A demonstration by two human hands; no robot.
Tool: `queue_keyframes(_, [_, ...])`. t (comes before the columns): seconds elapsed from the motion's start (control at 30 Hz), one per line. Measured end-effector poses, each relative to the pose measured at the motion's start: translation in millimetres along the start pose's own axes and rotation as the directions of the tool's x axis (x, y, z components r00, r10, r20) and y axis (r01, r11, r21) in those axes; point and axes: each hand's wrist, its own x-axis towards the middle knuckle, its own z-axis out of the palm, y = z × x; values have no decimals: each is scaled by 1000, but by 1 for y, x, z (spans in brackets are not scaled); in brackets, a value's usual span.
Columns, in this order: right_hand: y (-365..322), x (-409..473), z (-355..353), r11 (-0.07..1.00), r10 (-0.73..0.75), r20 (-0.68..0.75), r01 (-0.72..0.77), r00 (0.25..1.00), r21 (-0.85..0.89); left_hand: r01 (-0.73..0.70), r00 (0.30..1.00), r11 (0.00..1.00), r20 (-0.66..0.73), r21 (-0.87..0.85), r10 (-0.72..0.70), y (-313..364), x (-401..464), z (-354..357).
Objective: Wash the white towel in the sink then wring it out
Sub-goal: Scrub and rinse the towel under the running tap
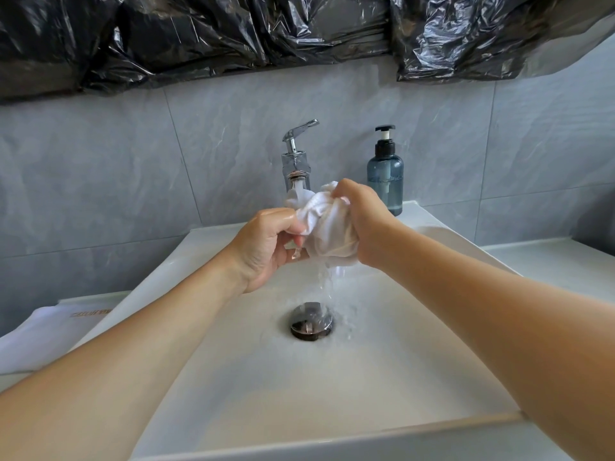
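The white towel (324, 224) is bunched into a wet wad above the white sink (233, 377), right under the chrome tap (296, 161), which is running. My left hand (266, 247) grips the towel's left end with curled fingers. My right hand (362, 224) clutches its right side from above. Water streams from the bottom of the wad down toward the open drain (311, 321).
A blue soap pump bottle (385, 174) stands on the sink's back right corner. A folded white cloth (43, 337) lies on the counter at the left. Black plastic sheeting (266, 31) hangs on the wall above the grey tiles.
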Motion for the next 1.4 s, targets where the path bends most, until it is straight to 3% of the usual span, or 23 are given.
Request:
queue_keyframes(0.17, [3,2,3,995,-60,31,62,998,-73,14,1000,998,-26,-57,-15,-3,4,-4])
queue_keyframes(0.4, [5,5,0,997,-39,-57,35,998,-72,19,993,993,-114,-114,-32,-3,6,1])
queue_keyframes(0.57, [3,5,1,1000,-16,-125,13,992,-27,-1,996,997,-87,-82,-6,-1,4,4])
queue_keyframes(1.4, [0,3,1,1000,-5,-133,2,991,-20,6,999,998,-35,-68,-8,-1,4,3])
